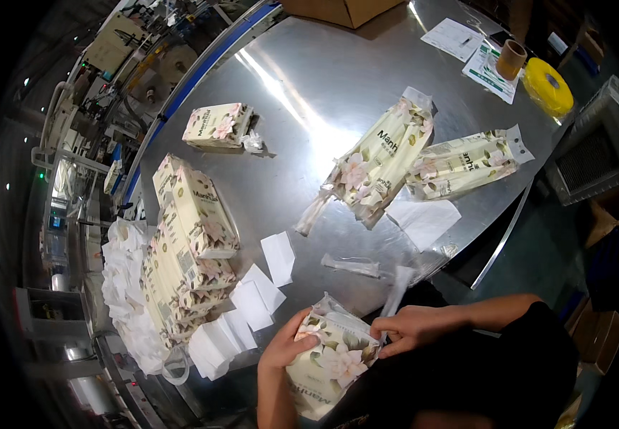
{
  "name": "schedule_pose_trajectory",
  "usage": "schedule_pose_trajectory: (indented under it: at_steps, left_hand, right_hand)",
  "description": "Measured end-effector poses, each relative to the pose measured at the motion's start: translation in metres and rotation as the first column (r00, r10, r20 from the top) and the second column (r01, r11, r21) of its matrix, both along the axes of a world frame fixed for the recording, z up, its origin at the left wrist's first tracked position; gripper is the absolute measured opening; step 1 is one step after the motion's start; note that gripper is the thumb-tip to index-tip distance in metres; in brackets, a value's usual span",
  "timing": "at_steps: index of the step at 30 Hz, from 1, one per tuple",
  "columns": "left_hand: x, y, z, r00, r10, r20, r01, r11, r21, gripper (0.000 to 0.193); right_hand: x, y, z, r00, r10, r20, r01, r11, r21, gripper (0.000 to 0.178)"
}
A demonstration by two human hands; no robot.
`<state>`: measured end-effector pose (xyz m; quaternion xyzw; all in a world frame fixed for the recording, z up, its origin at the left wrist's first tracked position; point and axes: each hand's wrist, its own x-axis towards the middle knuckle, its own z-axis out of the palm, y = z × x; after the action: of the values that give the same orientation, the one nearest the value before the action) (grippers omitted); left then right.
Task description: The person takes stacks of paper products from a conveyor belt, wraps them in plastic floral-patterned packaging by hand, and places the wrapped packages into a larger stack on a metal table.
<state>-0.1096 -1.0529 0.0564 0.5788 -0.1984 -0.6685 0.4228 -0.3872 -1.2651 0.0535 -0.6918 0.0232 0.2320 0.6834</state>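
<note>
Close to my body, a floral tissue pack (pixel 338 361) in clear plastic wrap is held tilted. My left hand (pixel 288 344) grips its left side, thumb on the front face. At the pack's right edge, the bent fingers of my right hand (pixel 408 330) pinch its wrap. A crumpled strip of clear film (pixel 397 289) sticks up beside that hand. Another twisted film scrap (pixel 351 266) lies on the metal table just beyond the pack. Loose white tissue sheets (pixel 256 294) are spread to the left of my hands.
Stacked tissue packs (pixel 188 243) stand at left, beside a heap of white tissue (pixel 125 279). A single pack (pixel 215 125) sits farther back. Two bagged packs, one upper (pixel 388 154) and one right (pixel 467 163), lie on the metal table (pixel 288 79). Yellow tape (pixel 547 87) is at far right.
</note>
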Motion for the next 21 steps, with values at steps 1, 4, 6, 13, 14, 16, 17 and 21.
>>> schedule_pose_trajectory:
  at_steps: [1, 4, 6, 13, 14, 16, 17, 21]
  left_hand:
    - [0.000, 0.001, 0.001, 1.000, 0.013, 0.011, -0.013, 1.000, -0.006, 0.078]
    - [0.009, 0.009, -0.004, 1.000, 0.014, 0.015, -0.013, 1.000, -0.012, 0.084]
    - [0.017, 0.010, -0.008, 0.994, -0.072, 0.081, 0.078, 0.993, -0.084, 0.081]
    - [0.020, 0.023, -0.011, 0.964, -0.163, 0.209, 0.208, 0.954, -0.215, 0.074]
    - [0.020, 0.024, -0.010, 0.958, -0.166, 0.233, 0.222, 0.945, -0.241, 0.075]
    - [0.023, 0.024, -0.007, 0.939, -0.191, 0.286, 0.274, 0.918, -0.287, 0.077]
    - [0.023, 0.027, -0.007, 0.943, -0.203, 0.265, 0.273, 0.927, -0.259, 0.077]
    - [0.042, 0.066, -0.016, 0.994, -0.021, -0.105, 0.006, 0.990, -0.141, 0.086]
  right_hand:
    - [0.005, 0.002, 0.004, 0.999, -0.019, 0.031, 0.019, 1.000, 0.001, 0.046]
    - [0.017, 0.014, 0.005, 0.998, -0.036, 0.050, 0.034, 0.999, 0.042, 0.043]
    - [0.024, 0.019, 0.007, 0.996, 0.049, 0.072, -0.045, 0.998, -0.051, 0.040]
    - [0.000, 0.029, -0.006, 0.983, 0.029, 0.183, -0.003, 0.989, -0.145, 0.031]
    - [-0.003, 0.029, -0.006, 0.984, 0.039, 0.173, -0.013, 0.989, -0.148, 0.030]
    - [-0.009, 0.028, -0.009, 0.986, 0.033, 0.166, -0.016, 0.995, -0.103, 0.032]
    - [-0.013, 0.028, -0.011, 0.986, 0.026, 0.163, -0.013, 0.997, -0.081, 0.034]
    - [-0.061, -0.007, -0.024, 0.974, -0.219, 0.059, 0.224, 0.970, -0.093, 0.041]
